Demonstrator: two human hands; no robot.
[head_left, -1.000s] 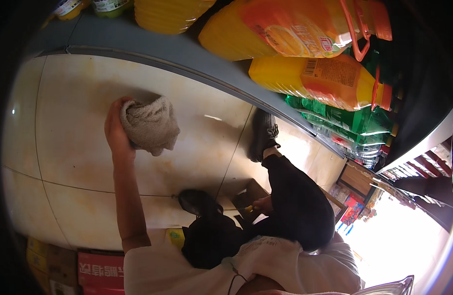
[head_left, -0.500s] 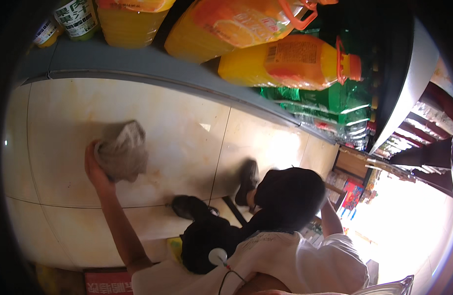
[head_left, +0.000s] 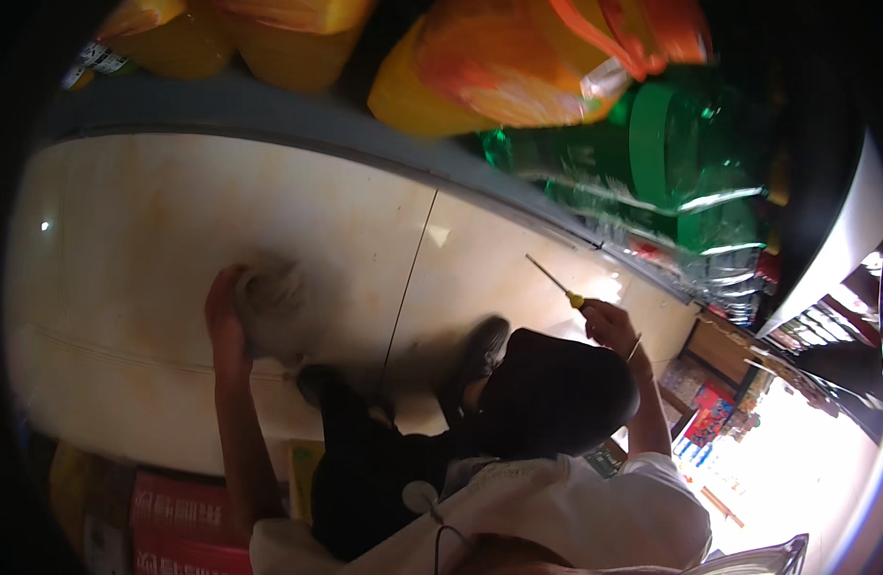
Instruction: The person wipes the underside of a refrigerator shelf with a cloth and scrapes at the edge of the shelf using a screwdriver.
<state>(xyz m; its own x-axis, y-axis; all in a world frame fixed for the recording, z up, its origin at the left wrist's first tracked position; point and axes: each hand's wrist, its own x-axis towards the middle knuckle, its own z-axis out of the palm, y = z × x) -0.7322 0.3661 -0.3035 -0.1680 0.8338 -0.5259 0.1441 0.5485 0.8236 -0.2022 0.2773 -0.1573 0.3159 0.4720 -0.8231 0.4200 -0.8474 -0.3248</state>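
My left hand (head_left: 229,321) is closed on a crumpled grey cloth (head_left: 275,287), held over the pale tiled floor (head_left: 144,220); both are slightly blurred. On the other side, my right hand (head_left: 609,327) grips a screwdriver (head_left: 576,300) by its yellow handle. The thin dark shaft points up and to the left, toward the shelf edge. My knee (head_left: 561,393), in dark cloth, is raised between the two hands, with a dark shoe (head_left: 484,347) just ahead of it.
Along the top runs a low grey shelf (head_left: 259,115) with large orange juice bottles (head_left: 499,72) and green bottles (head_left: 652,153). Red boxes (head_left: 187,513) stand at lower left. Far right is a bright opening (head_left: 805,460) beside a brown box (head_left: 719,355).
My right hand has come into view from behind my knee, holding a screwdriver. My left hand and the cloth have shifted slightly right and down. The view has moved closer to the shelf bottles.
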